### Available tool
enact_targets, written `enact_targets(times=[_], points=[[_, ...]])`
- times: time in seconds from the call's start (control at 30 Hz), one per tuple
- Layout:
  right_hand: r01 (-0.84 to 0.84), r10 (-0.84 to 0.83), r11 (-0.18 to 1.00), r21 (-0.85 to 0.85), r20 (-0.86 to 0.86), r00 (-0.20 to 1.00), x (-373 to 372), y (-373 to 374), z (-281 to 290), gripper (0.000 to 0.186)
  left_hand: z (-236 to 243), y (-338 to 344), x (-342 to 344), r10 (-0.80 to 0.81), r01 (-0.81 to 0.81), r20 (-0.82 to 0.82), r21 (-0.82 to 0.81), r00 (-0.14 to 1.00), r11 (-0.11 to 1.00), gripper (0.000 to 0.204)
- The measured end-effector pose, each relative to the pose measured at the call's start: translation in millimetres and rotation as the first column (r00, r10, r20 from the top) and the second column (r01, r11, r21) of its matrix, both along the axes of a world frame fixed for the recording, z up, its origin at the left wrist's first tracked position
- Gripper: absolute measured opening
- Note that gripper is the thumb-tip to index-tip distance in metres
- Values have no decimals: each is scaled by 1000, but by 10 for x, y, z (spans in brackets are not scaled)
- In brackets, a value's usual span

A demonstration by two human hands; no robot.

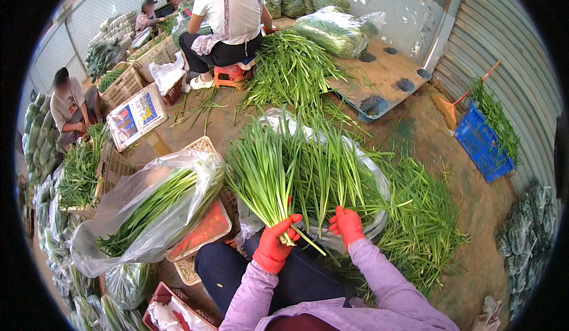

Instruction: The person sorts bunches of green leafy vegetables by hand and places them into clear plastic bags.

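My left hand (pixel 275 245), in a red glove, grips the lower ends of a bunch of long green leafy stalks (pixel 255 180) that fans out upward. My right hand (pixel 347 227), also red-gloved, is closed on a few thin stalks (pixel 341 188) to the right of that bunch. More loose stalks (pixel 314 159) lie beneath and beyond both hands on a spread plastic bag (pixel 373 177), and a large loose pile (pixel 421 230) extends to the right. At my left, an open clear bag (pixel 101 242) holds a long bundle of stalks over a red-topped surface (pixel 198 233).
Three other people (pixel 225 19) (pixel 148 19) (pixel 71 102) sit among crates and greens ahead and left. A board (pixel 379 73) with blue-edged holes lies ahead; a blue crate (pixel 483 153) stands right by a corrugated wall (pixel 504 46). Bagged greens (pixel 524 242) line the right edge.
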State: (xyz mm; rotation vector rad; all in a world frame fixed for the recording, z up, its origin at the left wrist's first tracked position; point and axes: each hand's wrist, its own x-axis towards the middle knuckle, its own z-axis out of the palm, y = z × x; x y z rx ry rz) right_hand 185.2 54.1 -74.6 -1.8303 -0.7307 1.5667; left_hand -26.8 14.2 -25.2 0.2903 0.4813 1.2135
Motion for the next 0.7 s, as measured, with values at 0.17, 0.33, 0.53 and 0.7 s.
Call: enact_targets(times=[0.17, 0.33, 0.53, 0.7], points=[[-214, 204, 976, 37, 178, 963, -197, -493, 95, 42, -10, -16, -6, 9, -9, -1, -29, 1000, 1000, 63], [-314, 249, 949, 17, 569, 783, -316, -199, -1, 42, 45, -6, 38, 24, -24, 1, -36, 1000, 999, 61], [-218, 208, 971, 101, 97, 973, -141, -252, 781, 30, 85, -31, 122, -3, 3, -92, 1, 996, 1000, 37], [-332, 295, 928, 169, 211, 932, -78, -616, 1272, 27, -190, -61, 528, -40, -16, -311, -175, 950, 985, 33]])
